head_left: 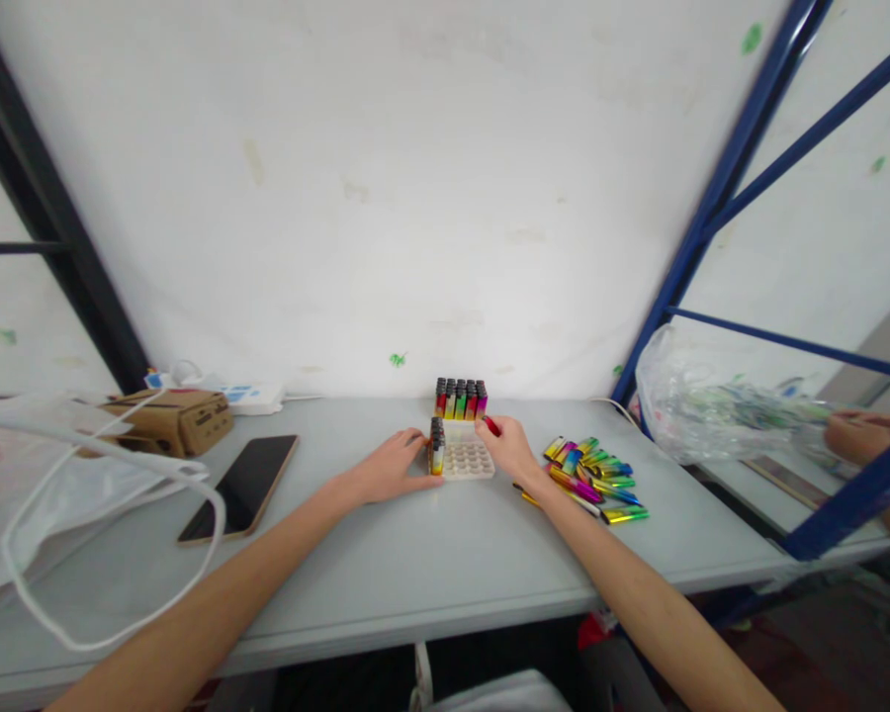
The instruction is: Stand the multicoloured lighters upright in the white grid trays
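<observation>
A white tray (469,463) with rows of round holes lies on the table between my hands. One row of lighters (437,447) with black tops stands upright along its left side. My left hand (395,467) is around the tray's left edge, thumb at the front corner and fingers by the standing lighters. My right hand (510,447) pinches a red lighter (492,426) above the tray's far right part. Behind the tray stands a full block of colourful lighters (461,399). To the right of my right hand, a loose pile of shiny lighters (589,477) lies on the table.
A phone (243,485) lies at the left, near a cardboard box (170,420), a white power strip (252,398), plastic bags (37,494) and a looping white cable (219,534). Blue rack bars (693,247) rise at the right. Beyond them are a clear bag (712,405) and another person's hand (864,435).
</observation>
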Available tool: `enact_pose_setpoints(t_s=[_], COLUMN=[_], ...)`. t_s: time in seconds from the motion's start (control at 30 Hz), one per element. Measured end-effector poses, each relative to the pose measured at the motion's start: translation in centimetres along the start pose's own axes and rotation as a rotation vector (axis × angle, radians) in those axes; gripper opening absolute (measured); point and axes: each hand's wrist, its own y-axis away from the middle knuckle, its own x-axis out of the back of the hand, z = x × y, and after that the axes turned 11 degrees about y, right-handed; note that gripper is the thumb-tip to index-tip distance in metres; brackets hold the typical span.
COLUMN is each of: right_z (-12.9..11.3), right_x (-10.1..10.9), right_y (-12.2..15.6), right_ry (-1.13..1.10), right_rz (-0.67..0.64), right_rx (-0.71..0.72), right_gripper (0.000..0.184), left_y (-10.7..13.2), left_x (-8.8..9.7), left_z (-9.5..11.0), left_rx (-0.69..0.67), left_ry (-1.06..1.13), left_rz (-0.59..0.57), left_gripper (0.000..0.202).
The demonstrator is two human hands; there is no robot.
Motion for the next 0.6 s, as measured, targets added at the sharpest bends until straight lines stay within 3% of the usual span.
enact_pose_setpoints(t_s=[0.13,0.3,0.6], right_z=[-0.21,-0.50,-0.49], right_x=[0.10,0.32,-0.08], right_y=[0.09,0.14,0.29], right_ry=[0.011,0.047,0.135], right_rz=[0.004,-0.001,-0.123], right_rx=[0.038,0.096,0.314], right_gripper=[0.035,0.042,0.039], left_y=[-0.01,-0.04,0.10], left_x=[0.00,0.04,0.65], left_z=[0.00,0.13,-0.48], left_rx=[0.004,0.014,0.061], left_ry=[-0.011,-0.021,0.076], left_rz=[-0.004,-0.014,-0.051], left_gripper=[0.064,0.064,0.076])
